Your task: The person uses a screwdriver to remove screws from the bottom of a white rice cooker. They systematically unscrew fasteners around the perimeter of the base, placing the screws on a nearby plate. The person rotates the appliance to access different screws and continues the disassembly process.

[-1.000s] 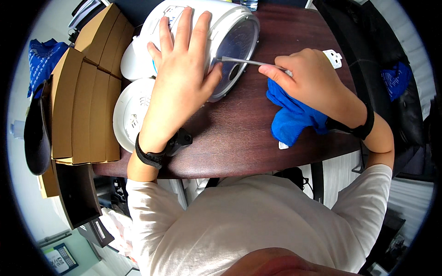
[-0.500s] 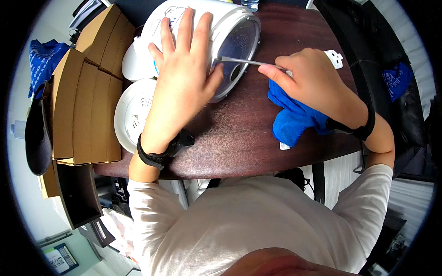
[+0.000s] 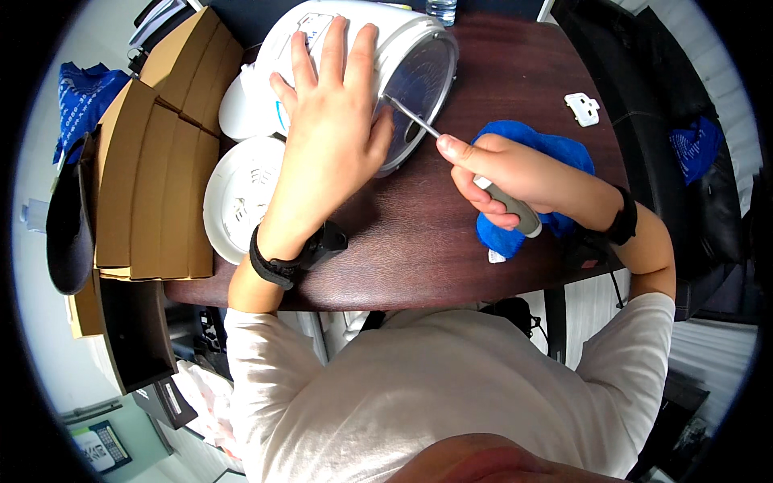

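Note:
A white drum-shaped appliance [image 3: 394,36] lies on its side at the far middle of the table, its dark round end turned to the right. My left hand [image 3: 334,121] rests on its white shell with the fingers spread. In my right hand [image 3: 499,169] is a screwdriver [image 3: 515,211] with a grey and white handle, the thumb lying along the shaft. Its tip reaches the near left rim of the round end; whether it sits in a gap there I cannot tell. Beneath the right hand and forearm lies a blue cloth [image 3: 535,138].
A white round lid-like part [image 3: 221,201] lies left of my left forearm, beside a row of brown cardboard boxes [image 3: 153,193]. On the right of the table is a small white plastic piece [image 3: 582,109]. A clear bottle [image 3: 441,10] stands at the back edge.
My right hand has turned and moved left and down, so the screwdriver's handle now points toward me and its shaft slants. The left hand stays on the appliance.

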Demonstrator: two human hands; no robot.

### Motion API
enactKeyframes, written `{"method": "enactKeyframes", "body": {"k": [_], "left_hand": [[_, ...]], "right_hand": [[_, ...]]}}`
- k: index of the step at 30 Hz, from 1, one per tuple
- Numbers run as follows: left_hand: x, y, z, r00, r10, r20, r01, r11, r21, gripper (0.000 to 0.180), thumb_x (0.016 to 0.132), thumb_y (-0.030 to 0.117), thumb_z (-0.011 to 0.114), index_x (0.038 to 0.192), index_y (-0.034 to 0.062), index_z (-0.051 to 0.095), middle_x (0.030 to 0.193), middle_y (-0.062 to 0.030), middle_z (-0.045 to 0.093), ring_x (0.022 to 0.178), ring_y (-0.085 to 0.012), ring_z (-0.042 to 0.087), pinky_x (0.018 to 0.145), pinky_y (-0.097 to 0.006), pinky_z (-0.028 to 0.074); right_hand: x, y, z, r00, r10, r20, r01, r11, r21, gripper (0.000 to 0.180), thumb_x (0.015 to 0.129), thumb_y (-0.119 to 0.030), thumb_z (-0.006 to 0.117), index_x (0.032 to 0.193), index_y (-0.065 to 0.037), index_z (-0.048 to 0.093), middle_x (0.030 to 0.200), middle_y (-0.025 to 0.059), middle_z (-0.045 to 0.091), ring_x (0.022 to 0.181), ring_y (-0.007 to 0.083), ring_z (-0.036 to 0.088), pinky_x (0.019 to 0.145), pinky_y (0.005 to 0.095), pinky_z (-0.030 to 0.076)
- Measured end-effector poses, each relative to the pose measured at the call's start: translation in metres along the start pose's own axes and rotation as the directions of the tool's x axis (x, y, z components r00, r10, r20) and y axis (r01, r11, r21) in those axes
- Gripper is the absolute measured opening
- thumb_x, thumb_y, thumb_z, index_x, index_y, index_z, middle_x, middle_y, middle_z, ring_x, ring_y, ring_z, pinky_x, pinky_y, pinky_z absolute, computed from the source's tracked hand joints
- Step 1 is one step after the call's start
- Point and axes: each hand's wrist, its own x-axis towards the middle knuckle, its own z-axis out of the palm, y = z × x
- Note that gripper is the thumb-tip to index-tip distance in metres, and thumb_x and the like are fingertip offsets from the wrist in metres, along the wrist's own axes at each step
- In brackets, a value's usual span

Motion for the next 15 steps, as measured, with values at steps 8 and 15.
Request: {"method": "enactKeyframes", "body": {"k": [8, 15], "left_hand": [[0.001, 0.000, -0.002, 1.000, 0.014, 0.004, -0.014, 1.000, -0.014, 0.079, 0.077, 0.012, 0.067, 0.147, 0.0127, 0.033, 0.152, -0.0209, 0.030, 0.140, -0.0532, 0.020, 0.106, -0.070, 0.020], [0.000, -0.001, -0.002, 1.000, 0.019, -0.018, -0.019, 0.999, -0.036, 0.071, 0.081, 0.020, 0.067, 0.145, 0.0117, 0.037, 0.151, -0.0236, 0.031, 0.138, -0.0550, 0.021, 0.105, -0.072, 0.019]], "right_hand": [[-0.008, 0.002, -0.016, 0.937, -0.269, -0.223, 0.091, 0.803, -0.589, 0.064, 0.098, -0.051, 0.049, 0.054, -0.006, 0.051, 0.043, 0.0071, 0.047, 0.036, 0.0212, 0.048, 0.038, 0.0329, 0.038], [-0.013, -0.003, -0.017, 0.713, -0.624, -0.318, -0.023, 0.433, -0.901, 0.056, 0.094, -0.045, 0.058, 0.057, -0.003, 0.059, 0.049, 0.0165, 0.050, 0.044, 0.0328, 0.053, 0.045, 0.0395, 0.039]]}}
